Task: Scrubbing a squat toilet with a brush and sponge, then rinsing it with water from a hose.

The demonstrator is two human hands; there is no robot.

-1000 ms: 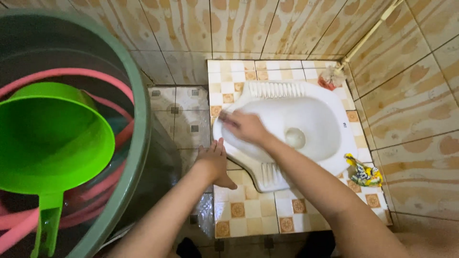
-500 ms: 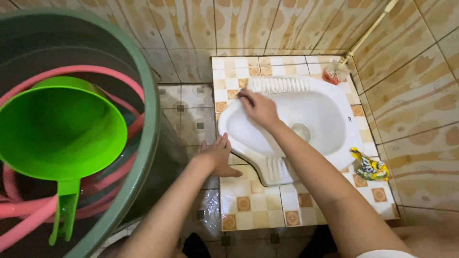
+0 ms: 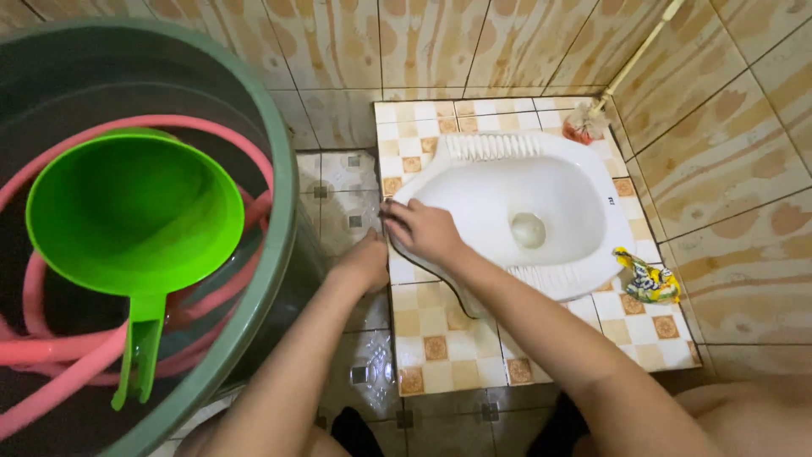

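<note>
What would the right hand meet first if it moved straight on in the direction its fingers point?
The right hand points left across the toilet rim, so it would likely first meet the patterned floor tiles, then the big tub.

A white squat toilet pan [image 3: 541,190] is set into a raised platform [image 3: 440,338] of cream and tan checkered tiles. Beside the pan's far corner a brush head [image 3: 584,127] is seen on the platform, and a crumpled yellow patterned wrapper [image 3: 647,279] lies just beside the pan's near right edge. To the pan's left, a lower, wet tiled floor [image 3: 338,182] is seen, on which a large green tub [image 3: 271,169] stands.
</note>
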